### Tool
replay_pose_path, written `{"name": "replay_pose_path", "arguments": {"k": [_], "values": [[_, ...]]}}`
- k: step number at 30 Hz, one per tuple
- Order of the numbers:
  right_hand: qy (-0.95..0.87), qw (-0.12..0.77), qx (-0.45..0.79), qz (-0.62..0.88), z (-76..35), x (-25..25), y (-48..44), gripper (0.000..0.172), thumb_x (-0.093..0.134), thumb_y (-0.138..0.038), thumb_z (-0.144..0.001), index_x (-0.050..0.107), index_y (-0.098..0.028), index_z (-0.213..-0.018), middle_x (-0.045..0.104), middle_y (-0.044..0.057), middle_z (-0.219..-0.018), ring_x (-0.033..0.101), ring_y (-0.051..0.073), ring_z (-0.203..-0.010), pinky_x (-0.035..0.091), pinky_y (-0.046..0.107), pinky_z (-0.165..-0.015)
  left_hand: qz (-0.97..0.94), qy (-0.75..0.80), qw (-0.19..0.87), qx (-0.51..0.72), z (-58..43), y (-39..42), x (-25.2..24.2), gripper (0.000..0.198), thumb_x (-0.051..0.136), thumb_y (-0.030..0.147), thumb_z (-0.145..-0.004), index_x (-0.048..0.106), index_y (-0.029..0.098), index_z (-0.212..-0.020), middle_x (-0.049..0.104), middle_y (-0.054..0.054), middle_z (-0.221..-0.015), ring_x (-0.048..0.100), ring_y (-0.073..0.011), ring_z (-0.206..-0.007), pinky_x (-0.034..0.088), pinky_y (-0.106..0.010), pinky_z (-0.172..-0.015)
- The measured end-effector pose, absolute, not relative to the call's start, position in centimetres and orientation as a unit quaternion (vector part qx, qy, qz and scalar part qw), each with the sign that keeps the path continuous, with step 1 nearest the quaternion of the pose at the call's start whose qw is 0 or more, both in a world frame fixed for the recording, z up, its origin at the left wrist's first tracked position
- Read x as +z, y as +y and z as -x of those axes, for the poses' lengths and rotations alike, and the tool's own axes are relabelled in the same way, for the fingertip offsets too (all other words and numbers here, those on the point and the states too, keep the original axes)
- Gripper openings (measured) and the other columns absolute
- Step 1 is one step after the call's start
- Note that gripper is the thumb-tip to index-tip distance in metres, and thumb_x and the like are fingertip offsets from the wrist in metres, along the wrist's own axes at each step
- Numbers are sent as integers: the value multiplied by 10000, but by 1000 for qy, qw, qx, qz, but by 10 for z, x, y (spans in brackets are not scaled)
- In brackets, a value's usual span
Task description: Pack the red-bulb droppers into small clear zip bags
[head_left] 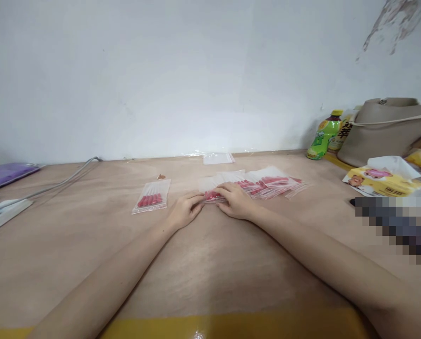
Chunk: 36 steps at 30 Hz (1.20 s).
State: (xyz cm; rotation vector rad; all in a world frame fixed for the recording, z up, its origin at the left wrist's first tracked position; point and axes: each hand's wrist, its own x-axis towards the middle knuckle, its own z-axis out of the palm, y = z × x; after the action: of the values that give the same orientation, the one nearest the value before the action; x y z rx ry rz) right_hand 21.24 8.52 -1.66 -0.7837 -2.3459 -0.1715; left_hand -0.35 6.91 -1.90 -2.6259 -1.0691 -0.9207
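A small clear zip bag [209, 195] with red stick-like pieces inside lies between my two hands at the middle of the table. My left hand [185, 211] has its fingers closed at the bag's left edge. Curled over the right part of the same bag, my right hand [235, 201] has its thumb at the near edge and partly hides the contents. Just to the right, several similar filled bags [266, 181] overlap in a row. One more filled bag [150, 197] lies by itself to the left of my left hand.
Near the wall lies a flat clear bag [218, 158]. At right stand a green bottle [325, 135], a beige handbag [386, 129] and a yellow tissue pack [383, 181]. On the left are a grey cable [69, 179], a white device [7, 214] and a purple package [11, 174].
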Motion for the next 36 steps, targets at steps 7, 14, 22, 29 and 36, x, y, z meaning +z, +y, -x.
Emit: {"name": "replay_pose_path", "arguments": {"k": [7,14,22,29,36], "values": [[-869,315,-156,349,-234,-22,89,176,471,-223,-821,646,-206,-807,645,35,-800,518,158,-822,278,341,-844,883,-351,139,-278,8,69,-20,203,441,207,-857,642,193,-833,675,-31,-896,636,-163,-815,508,-286,-729],[-879,325,-196,289,-222,-21,84,245,411,-254,-872,641,-224,-793,659,-1,-709,517,127,-757,232,340,-889,879,-360,196,-242,18,59,-12,216,432,183,-817,617,169,-708,656,-55,-763,626,-177,-731,487,-290,-671],[-877,297,-191,325,-218,-19,83,237,415,-200,-863,641,-210,-793,659,21,-758,497,143,-808,208,365,-881,873,-366,210,-245,15,58,-11,213,431,179,-805,601,175,-678,633,-43,-710,606,-162,-697,478,-270,-651],[-881,288,-210,310,-213,-17,85,238,406,-177,-856,614,-172,-743,628,40,-752,494,151,-814,210,375,-881,873,-355,192,-276,4,64,-15,182,441,192,-846,621,176,-825,646,-53,-839,607,-170,-790,490,-292,-714],[-887,284,-208,300,-205,-15,84,251,395,-202,-867,627,-175,-775,630,41,-762,484,154,-803,199,385,-889,891,-310,176,-282,-20,79,-21,176,452,181,-851,627,169,-874,656,-61,-906,610,-177,-854,498,-311,-763]]}}
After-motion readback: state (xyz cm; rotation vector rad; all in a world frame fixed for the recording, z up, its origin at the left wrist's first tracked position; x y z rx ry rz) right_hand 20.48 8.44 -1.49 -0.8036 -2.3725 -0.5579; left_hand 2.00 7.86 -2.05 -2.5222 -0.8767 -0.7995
